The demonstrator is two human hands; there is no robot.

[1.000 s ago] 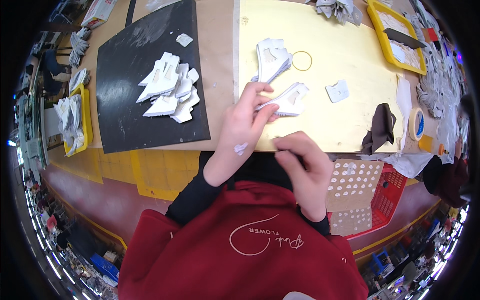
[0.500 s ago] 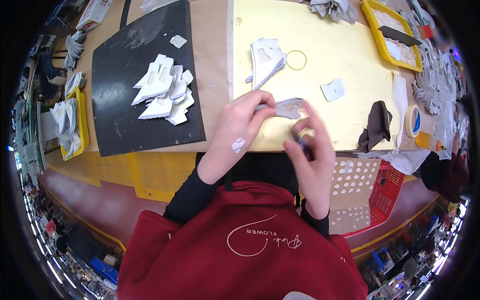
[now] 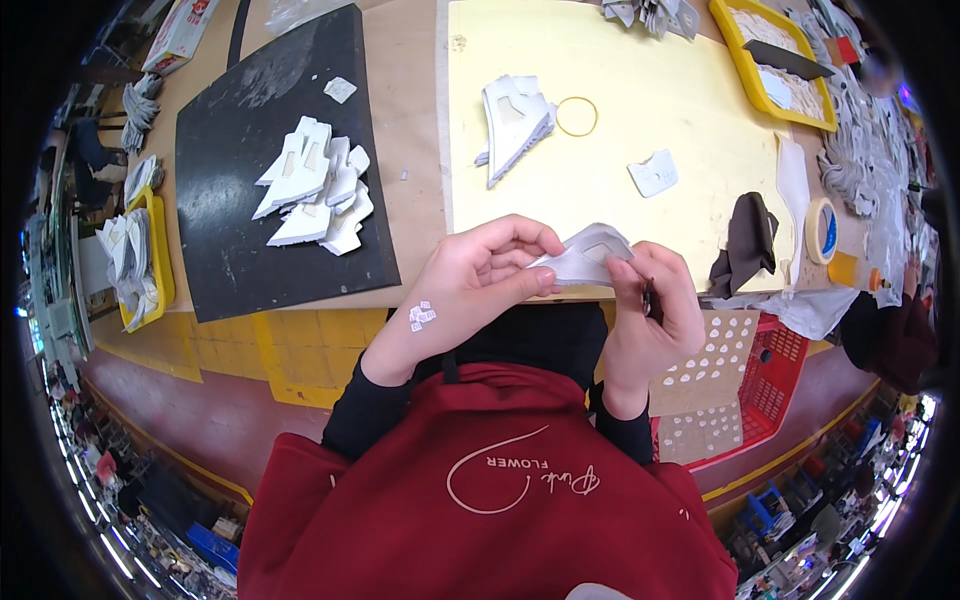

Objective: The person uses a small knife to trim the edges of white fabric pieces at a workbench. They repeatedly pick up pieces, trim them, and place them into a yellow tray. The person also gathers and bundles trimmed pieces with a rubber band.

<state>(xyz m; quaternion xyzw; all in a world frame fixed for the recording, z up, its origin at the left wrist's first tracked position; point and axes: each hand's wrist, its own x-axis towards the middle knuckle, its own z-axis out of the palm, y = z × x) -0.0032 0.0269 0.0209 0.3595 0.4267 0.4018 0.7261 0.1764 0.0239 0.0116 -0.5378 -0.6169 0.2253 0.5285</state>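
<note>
Pinching one white cut-out piece [image 3: 588, 255] (two hands' fingers [image 3: 540, 278]).

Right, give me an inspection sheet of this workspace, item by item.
Surface: brown table with a black mat and a yellow mat.
Job's things: white cut piece held between both hands; white pieces heaped on the black mat; a stack on the yellow mat.
Clutter: rubber band, tape roll, dark cloth, yellow trays.
Hands: left hand pinches the piece; right hand touches it and holds a small dark tool.
Cables: nothing seen.
Surroundings: red basket, crowded benches.
</note>
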